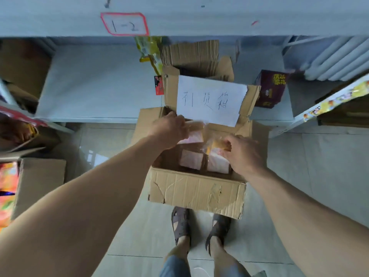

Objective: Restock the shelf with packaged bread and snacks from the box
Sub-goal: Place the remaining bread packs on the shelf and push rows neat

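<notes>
Leftmost, an open carton of bright wrappers stands on the floor, and past it the low shelf lies wide and pale under a tag marked 1-2. Next comes the left hand, its grip curled round one end of a clear-wrapped bread packet whose long axis runs left to right, level with the far rim of the box. Both hands hover over the open box, which sits on the floor just in front of the shelf's edge, a handwritten paper sheet stuck on its raised back flap. The right hand pinches a second packet of golden bread at its top, lower and nearer the person. Beneath them two more pale pink packets lie flat side by side inside the box, so four packets show in all, though blur may hide others. The bare stretch of shelf lies ahead and to the left of both grips, so I judge the left hand is the nearer one for placing its packet there. A yellow snack bag and a dark purple box already sit on the shelf, either side of the flap, one of each.
</notes>
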